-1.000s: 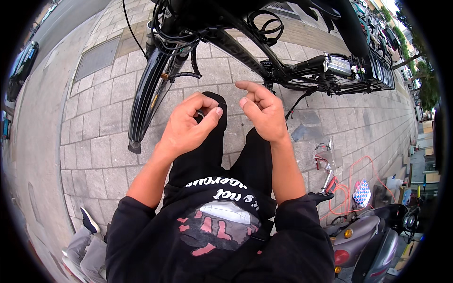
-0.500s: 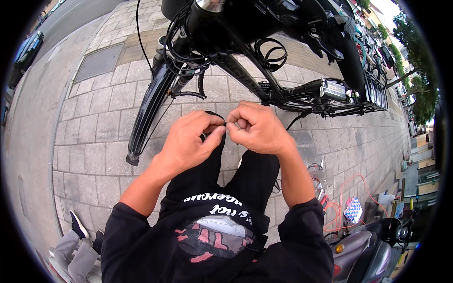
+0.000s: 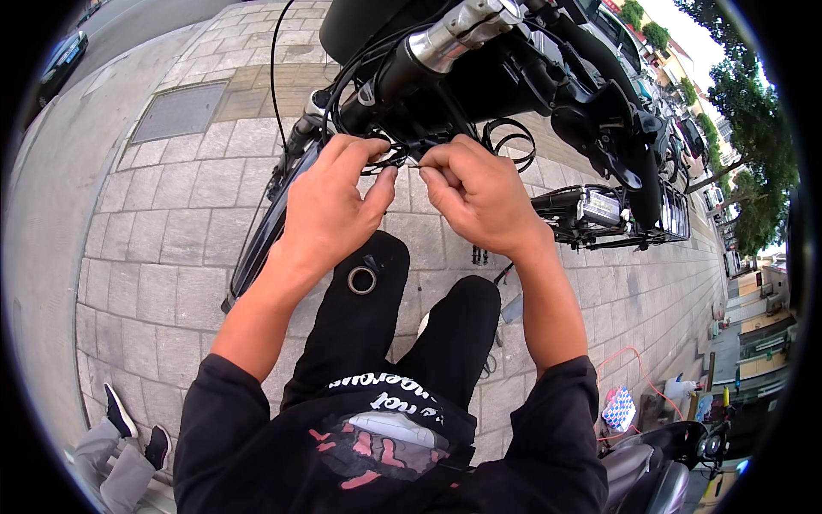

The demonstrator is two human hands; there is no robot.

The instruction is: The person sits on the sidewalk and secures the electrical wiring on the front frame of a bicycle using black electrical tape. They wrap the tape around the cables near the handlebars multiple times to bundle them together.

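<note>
My left hand [image 3: 338,201] and my right hand [image 3: 475,201] are raised to the black cables [image 3: 398,152] below the bike's silver stem [image 3: 449,38]. Both have fingers curled and pinched close together among the cables; what the fingertips grip is too small and hidden to make out. A roll of dark tape [image 3: 361,279] lies on my left knee, under my hands. The bike's front mudguard [image 3: 261,248] angles down past my left forearm.
The bike's rear rack [image 3: 668,218] stands to the right. A person's legs and shoes [image 3: 120,441] are at lower left. A scooter [image 3: 655,467], orange hose [image 3: 634,351] and checked package [image 3: 618,409] sit at lower right. A car [image 3: 60,64] is upper left; paving surrounds us.
My hands have moved up from near my knees into the bike's cables. The tape roll now shows on my left knee. The bike's front appears higher and nearer.
</note>
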